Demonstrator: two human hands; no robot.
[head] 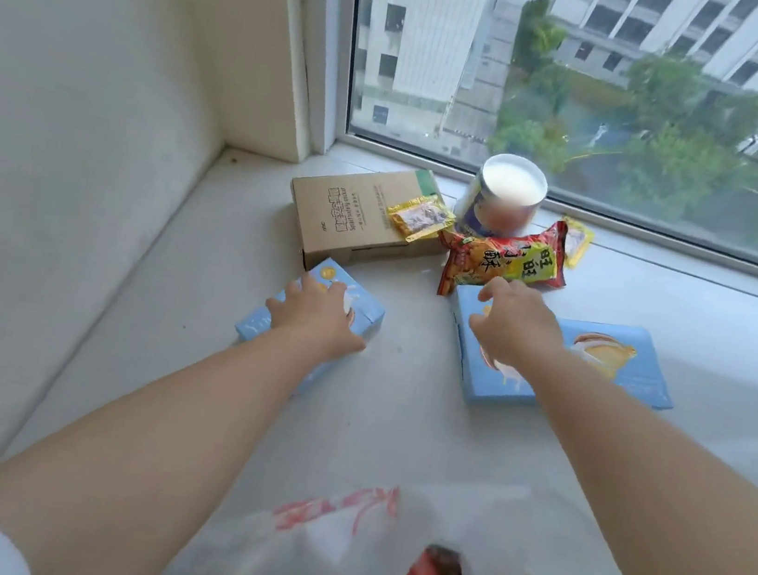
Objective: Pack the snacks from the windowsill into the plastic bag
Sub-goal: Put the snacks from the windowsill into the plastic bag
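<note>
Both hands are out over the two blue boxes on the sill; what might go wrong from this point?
1. The right hand reaches over the right blue box toward the red snack bag, which touches the white-lidded tub; dragging it may tip the tub.
2. The plastic bag lies slack and unheld, so loading may be awkward.
3. The small yellow packet could slide off the cardboard box.

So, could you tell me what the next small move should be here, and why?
Probably close the left hand on the small blue box it already rests on and carry it to the plastic bag, which lies open nearby. The right hand only hovers over the larger blue box.
</note>
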